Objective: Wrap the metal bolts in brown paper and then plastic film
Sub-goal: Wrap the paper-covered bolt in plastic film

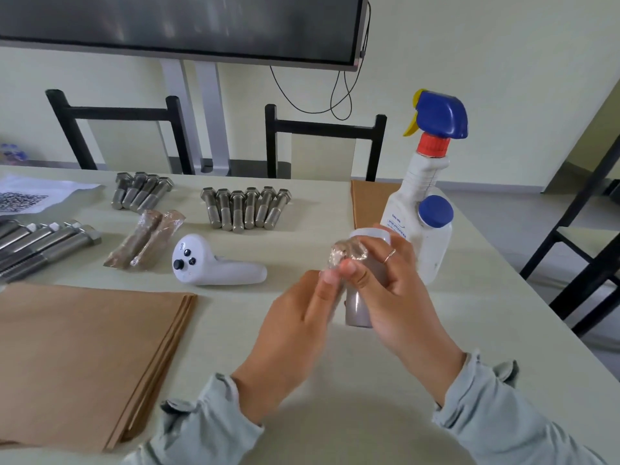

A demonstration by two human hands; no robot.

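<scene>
A bolt wrapped in brown paper and plastic film (359, 307) stands upright between my hands above the table. My right hand (396, 297) grips its shaft, thumb near the crumpled film over the head (347, 252). My left hand (295, 323) pinches the film at the top with its fingertips. Two wrapped bolts (146, 239) lie to the left. Bare metal bolts lie in a row of several (246, 208), a smaller group (142, 191) behind, and long ones (40, 245) at the far left. A stack of brown paper sheets (87, 360) lies at the front left.
A white handheld controller (214, 263) lies mid-table. A spray bottle (426, 182) and a blue-capped bottle (434, 236) stand right behind my hands, beside more brown paper (369, 199). A printed sheet (30, 196) lies far left. Black chairs stand beyond the table's far and right edges.
</scene>
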